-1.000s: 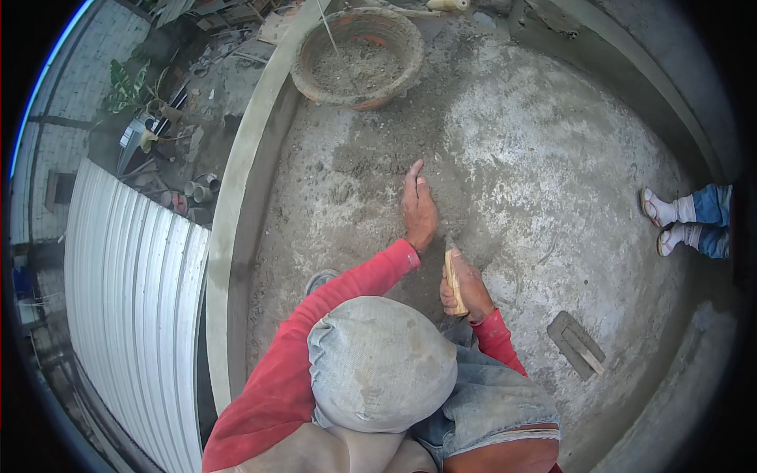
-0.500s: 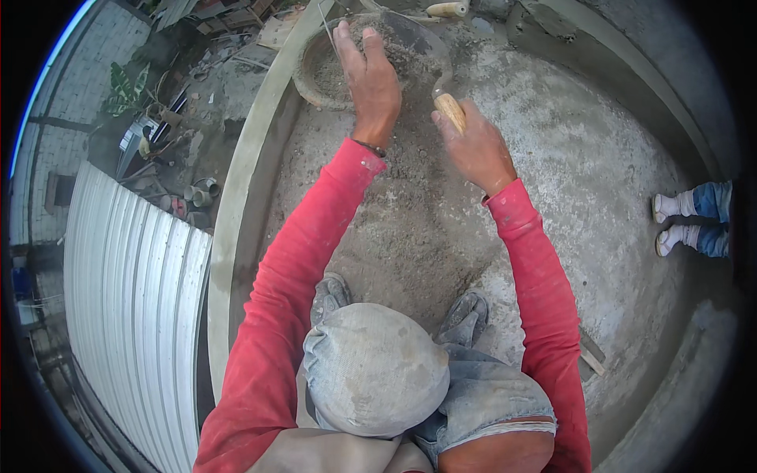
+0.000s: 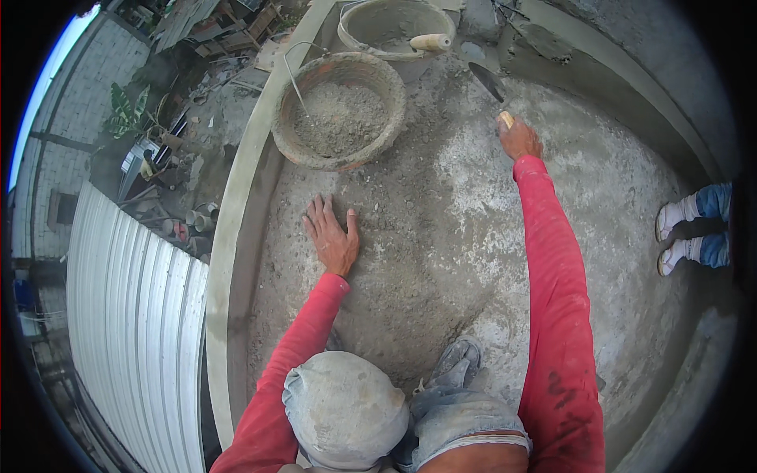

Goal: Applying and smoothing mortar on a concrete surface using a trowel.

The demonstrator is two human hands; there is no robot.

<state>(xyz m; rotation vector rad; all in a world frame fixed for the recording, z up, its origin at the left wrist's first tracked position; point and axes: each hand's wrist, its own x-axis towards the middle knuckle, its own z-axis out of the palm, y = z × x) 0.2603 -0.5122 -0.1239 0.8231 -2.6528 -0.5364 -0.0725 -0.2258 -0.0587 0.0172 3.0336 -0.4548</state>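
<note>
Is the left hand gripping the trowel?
No, the trowel is gripped in the right hand, while the left hand is spread open and holds no tool.

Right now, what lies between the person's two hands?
In the head view, gray floor partly strewn with loose grit lies between the open left hand and the right hand, which holds a trowel.
</note>
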